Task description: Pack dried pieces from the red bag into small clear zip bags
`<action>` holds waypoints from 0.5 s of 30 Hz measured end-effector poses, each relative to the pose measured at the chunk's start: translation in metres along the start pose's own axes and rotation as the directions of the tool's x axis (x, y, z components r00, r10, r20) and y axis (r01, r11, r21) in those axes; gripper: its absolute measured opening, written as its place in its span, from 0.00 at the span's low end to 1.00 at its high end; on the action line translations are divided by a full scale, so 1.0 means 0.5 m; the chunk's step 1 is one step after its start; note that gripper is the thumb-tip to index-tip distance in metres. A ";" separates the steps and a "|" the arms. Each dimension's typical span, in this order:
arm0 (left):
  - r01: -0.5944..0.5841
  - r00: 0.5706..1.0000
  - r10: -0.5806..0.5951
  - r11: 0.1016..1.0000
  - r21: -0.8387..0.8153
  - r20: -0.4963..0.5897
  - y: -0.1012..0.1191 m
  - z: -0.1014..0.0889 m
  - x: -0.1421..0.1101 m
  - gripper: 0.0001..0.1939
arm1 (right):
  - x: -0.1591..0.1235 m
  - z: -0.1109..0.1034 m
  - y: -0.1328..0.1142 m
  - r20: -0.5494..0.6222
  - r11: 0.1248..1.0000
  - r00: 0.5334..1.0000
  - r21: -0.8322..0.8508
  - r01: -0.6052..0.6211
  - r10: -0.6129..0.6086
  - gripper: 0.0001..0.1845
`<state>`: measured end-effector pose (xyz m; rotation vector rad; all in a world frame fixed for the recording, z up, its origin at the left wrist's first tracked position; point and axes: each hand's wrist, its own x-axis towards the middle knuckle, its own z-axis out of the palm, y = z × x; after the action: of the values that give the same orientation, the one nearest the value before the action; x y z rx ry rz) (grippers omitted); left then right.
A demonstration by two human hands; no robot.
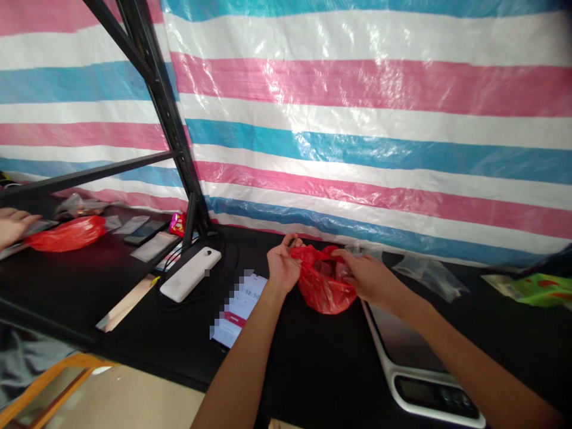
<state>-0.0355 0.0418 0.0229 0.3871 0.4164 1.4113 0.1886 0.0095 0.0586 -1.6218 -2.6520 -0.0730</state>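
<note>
A red plastic bag (325,293) is held between my two hands just above the black table, its mouth open upward. My left hand (285,265) pinches the bag's left rim. At the right rim, my right hand (369,277) has its fingers closed on the bag's edge; some fingertips are hidden. Something dark and clear-wrapped shows inside the mouth, too small to name. A digital scale (406,339) lies under my right forearm. Beside my left forearm, a phone (241,307) with a lit timer screen lies flat.
A white power bank (191,274) with a black cable lies left of the phone. Clear plastic bags (431,277) and a green packet (536,289) are at the right. A black metal post (167,113) rises at the left; beyond it, another person's hand (15,226) is near a red bag (67,233).
</note>
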 end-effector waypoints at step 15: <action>0.066 0.991 -0.058 0.996 -0.063 0.119 -0.008 -0.004 -0.001 0.22 | -0.048 0.005 0.017 -0.082 0.776 0.990 0.629 -0.036 0.113 0.27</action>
<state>-0.0332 0.0410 0.0190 0.3965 0.2827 1.3312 0.2073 -0.0077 0.0549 -1.4175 -2.1595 0.6344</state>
